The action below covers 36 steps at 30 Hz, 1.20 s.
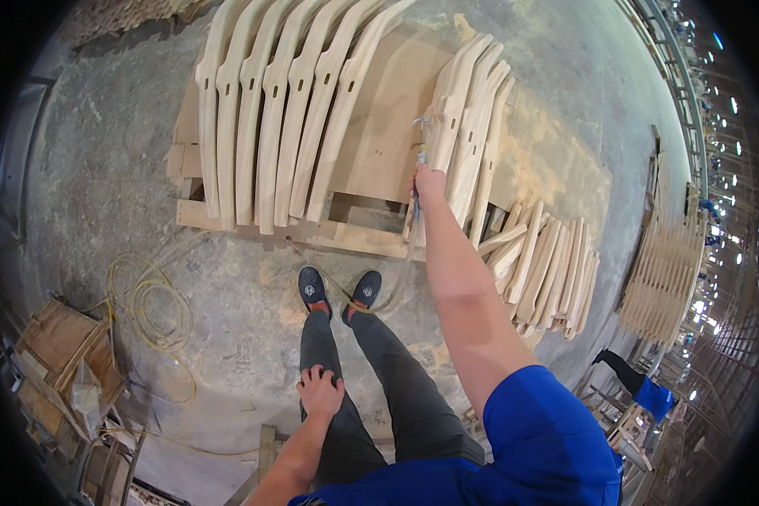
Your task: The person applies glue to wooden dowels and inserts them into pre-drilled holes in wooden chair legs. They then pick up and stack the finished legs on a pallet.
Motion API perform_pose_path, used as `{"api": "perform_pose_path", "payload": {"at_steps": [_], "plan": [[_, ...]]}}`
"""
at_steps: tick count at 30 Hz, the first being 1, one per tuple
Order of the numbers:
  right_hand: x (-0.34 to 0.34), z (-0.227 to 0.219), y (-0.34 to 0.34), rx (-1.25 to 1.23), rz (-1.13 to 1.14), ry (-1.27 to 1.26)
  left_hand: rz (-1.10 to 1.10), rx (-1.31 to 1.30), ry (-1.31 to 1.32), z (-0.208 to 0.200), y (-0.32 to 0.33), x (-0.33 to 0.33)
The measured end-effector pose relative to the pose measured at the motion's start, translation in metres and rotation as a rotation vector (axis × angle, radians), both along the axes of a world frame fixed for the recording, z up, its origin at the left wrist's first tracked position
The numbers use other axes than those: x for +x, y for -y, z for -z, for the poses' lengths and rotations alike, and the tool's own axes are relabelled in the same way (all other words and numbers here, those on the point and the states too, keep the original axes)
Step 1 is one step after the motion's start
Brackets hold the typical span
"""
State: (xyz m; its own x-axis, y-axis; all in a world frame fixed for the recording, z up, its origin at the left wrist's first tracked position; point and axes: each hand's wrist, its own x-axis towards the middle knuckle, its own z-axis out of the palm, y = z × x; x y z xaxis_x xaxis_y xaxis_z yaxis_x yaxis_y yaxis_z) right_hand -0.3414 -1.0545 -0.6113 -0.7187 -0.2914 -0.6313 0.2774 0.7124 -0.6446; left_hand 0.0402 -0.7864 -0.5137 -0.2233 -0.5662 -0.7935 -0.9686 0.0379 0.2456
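My right hand (pixel 430 183) reaches forward, wrapped round an air blow gun (pixel 421 154) whose hose trails down toward the floor. The gun is beside a few shaped pale wooden pieces (pixel 455 110) with small slots, lying on the right part of a plywood-topped pallet (pixel 379 126). Whether its tip touches the wood I cannot tell. My left hand (pixel 319 390) rests on my left thigh, fingers spread, holding nothing. On the pallet's left part, several long curved wooden pieces (pixel 266 110) with slots lie side by side.
Shorter wooden pieces (pixel 552 266) lie right of the pallet. A coiled yellow hose (pixel 156 312) is on the floor at left, near a wooden crate (pixel 59 337). Another stack of wooden pieces (pixel 662 274) stands farther right. A person in blue (pixel 649 395) is at lower right.
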Motion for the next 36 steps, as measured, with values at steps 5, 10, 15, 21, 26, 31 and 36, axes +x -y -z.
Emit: {"api": "perform_pose_path", "payload": {"at_steps": [5, 10, 15, 21, 26, 31, 36], "plan": [[-0.010, 0.011, -0.014, 0.031, -0.062, -0.050, 0.030, 0.019, 0.005, 0.000, 0.000, -0.001], [-0.008, 0.010, -0.019, 0.014, -0.072, -0.040, 0.026, 0.035, 0.020, -0.001, 0.001, -0.001], [-0.002, 0.006, -0.019, -0.014, -0.042, 0.029, 0.031, 0.034, 0.036, 0.000, 0.002, -0.001], [-0.005, 0.006, -0.030, 0.211, -0.492, 0.160, 0.058, 0.058, 0.022, 0.000, 0.009, -0.002], [0.037, 0.001, -0.059, -0.018, -0.243, 0.129, 0.069, 0.066, 0.036, 0.000, 0.011, -0.004], [0.042, -0.044, -0.051, -0.242, -0.279, 0.428, 0.054, 0.095, 0.045, -0.001, 0.013, -0.005], [0.041, -0.065, -0.036, -0.243, -0.350, 0.411, 0.076, 0.106, 0.055, -0.001, 0.017, -0.007]]}}
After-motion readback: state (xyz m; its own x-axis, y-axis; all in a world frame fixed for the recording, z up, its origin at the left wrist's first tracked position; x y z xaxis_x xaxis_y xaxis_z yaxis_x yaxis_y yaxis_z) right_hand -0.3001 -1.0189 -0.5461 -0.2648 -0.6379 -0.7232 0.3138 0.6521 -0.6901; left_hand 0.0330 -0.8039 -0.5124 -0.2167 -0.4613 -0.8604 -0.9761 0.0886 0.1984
